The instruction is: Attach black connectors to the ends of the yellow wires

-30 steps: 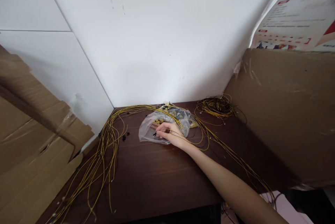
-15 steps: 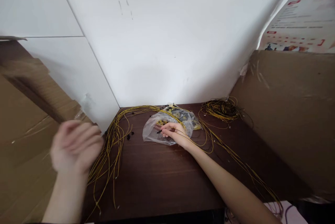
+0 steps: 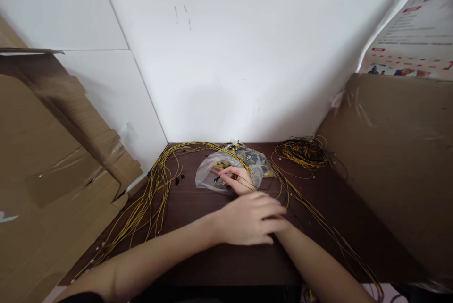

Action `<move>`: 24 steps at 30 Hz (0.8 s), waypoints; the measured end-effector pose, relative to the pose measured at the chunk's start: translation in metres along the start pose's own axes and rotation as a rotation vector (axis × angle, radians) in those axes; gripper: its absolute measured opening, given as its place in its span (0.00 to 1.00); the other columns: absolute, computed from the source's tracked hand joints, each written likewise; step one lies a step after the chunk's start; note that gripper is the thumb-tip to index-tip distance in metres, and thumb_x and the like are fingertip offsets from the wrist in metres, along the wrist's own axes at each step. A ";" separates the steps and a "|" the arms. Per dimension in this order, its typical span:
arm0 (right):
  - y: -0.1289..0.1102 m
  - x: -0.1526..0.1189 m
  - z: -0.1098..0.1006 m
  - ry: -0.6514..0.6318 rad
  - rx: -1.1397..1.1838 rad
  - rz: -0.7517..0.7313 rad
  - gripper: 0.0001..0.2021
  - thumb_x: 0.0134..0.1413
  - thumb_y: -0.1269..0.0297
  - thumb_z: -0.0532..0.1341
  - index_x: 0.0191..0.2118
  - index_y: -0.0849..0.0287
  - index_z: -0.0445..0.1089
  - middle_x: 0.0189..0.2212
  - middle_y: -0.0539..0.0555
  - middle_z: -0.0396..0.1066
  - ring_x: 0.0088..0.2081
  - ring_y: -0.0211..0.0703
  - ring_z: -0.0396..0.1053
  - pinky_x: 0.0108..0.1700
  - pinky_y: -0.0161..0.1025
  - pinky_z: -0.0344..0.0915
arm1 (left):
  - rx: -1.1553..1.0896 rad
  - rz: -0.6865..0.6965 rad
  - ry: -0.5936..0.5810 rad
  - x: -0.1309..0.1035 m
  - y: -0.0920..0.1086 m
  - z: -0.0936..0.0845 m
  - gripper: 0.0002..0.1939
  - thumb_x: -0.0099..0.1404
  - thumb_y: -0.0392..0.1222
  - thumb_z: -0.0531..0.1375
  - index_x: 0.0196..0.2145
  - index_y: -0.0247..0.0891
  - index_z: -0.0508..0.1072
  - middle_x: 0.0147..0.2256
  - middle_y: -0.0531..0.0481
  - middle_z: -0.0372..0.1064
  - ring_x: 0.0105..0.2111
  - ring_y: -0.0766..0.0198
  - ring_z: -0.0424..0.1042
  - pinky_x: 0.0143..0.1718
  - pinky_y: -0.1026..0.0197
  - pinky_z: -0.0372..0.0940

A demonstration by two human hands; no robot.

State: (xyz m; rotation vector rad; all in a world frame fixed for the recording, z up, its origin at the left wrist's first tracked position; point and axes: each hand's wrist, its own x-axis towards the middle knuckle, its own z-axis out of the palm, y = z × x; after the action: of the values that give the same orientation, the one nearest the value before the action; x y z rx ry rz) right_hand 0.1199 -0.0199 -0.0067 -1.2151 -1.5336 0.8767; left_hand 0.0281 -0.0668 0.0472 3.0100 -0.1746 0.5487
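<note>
My right hand (image 3: pixel 242 181) is pinched on a thin wire near a small black end piece (image 3: pixel 217 179), in front of a clear plastic bag (image 3: pixel 207 173) that holds black and yellow small parts. My left hand (image 3: pixel 249 218) lies across in front of my right wrist, palm down with fingers stretched out and somewhat blurred. Nothing shows in its fingers; whether it touches the right forearm I cannot tell. Behind the right hand, the wire runs among other yellow strands, partly covered by my left hand.
A bundle of yellow wires (image 3: pixel 152 194) spreads over the left of the dark brown table (image 3: pixel 198 256). A coil of yellow and black wire (image 3: pixel 304 152) lies at the back right. Cardboard panels stand left (image 3: pixel 53 161) and right (image 3: pixel 396 161); small black pieces (image 3: pixel 178 181) lie loose.
My left hand has swung from the far left across to the right, over my right wrist, and its fingers have opened out. My right hand keeps its pinch on the wire.
</note>
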 end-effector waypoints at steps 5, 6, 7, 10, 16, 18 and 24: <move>0.001 0.000 0.002 -0.008 -0.011 -0.036 0.10 0.48 0.59 0.59 0.32 0.60 0.73 0.21 0.50 0.69 0.23 0.35 0.63 0.26 0.32 0.58 | 0.032 -0.151 0.010 0.015 0.013 0.035 0.36 0.58 0.65 0.48 0.56 0.35 0.58 0.42 0.43 0.67 0.42 0.56 0.64 0.47 0.52 0.55; 0.001 0.000 0.002 -0.009 -0.002 -0.026 0.11 0.48 0.59 0.59 0.32 0.61 0.73 0.20 0.50 0.69 0.22 0.35 0.63 0.25 0.31 0.58 | 0.045 -0.176 0.023 0.017 0.013 0.038 0.36 0.58 0.66 0.47 0.53 0.36 0.60 0.38 0.45 0.68 0.39 0.57 0.65 0.45 0.52 0.55; 0.000 0.000 0.002 -0.009 0.013 -0.012 0.11 0.48 0.60 0.59 0.32 0.61 0.73 0.20 0.50 0.68 0.22 0.35 0.62 0.25 0.31 0.58 | 0.058 -0.183 0.034 0.019 0.012 0.041 0.35 0.57 0.67 0.46 0.51 0.36 0.63 0.35 0.46 0.68 0.37 0.58 0.66 0.43 0.53 0.56; -0.002 0.000 0.001 -0.010 0.039 0.022 0.10 0.47 0.61 0.60 0.33 0.61 0.73 0.20 0.50 0.68 0.22 0.34 0.62 0.26 0.31 0.58 | 0.104 -0.140 0.061 0.024 0.007 0.049 0.34 0.57 0.68 0.45 0.45 0.36 0.67 0.31 0.48 0.67 0.31 0.61 0.66 0.36 0.57 0.57; -0.003 -0.001 0.001 -0.005 0.000 0.020 0.09 0.47 0.61 0.60 0.32 0.60 0.73 0.20 0.49 0.66 0.22 0.35 0.61 0.25 0.31 0.57 | 0.157 -0.052 0.158 0.025 0.001 0.059 0.29 0.59 0.64 0.47 0.40 0.34 0.70 0.25 0.49 0.67 0.26 0.64 0.67 0.29 0.61 0.61; -0.004 -0.002 0.002 -0.007 -0.012 0.013 0.09 0.47 0.61 0.59 0.32 0.60 0.73 0.19 0.49 0.66 0.22 0.34 0.60 0.25 0.32 0.57 | 0.161 -0.014 0.185 0.022 0.001 0.057 0.22 0.63 0.56 0.50 0.41 0.34 0.70 0.27 0.49 0.70 0.28 0.65 0.69 0.32 0.62 0.64; -0.014 -0.005 0.005 -0.003 -0.070 -0.055 0.08 0.48 0.63 0.59 0.31 0.60 0.74 0.20 0.49 0.66 0.22 0.34 0.60 0.27 0.31 0.58 | 0.153 0.044 0.304 0.014 0.007 0.044 0.11 0.66 0.37 0.51 0.40 0.33 0.72 0.39 0.47 0.74 0.40 0.68 0.72 0.48 0.62 0.65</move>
State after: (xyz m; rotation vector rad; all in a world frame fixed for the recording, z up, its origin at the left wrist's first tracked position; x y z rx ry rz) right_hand 0.1117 -0.0285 0.0036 -1.2163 -1.6038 0.7951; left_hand 0.0552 -0.0797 0.0109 3.0204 -0.1872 1.0585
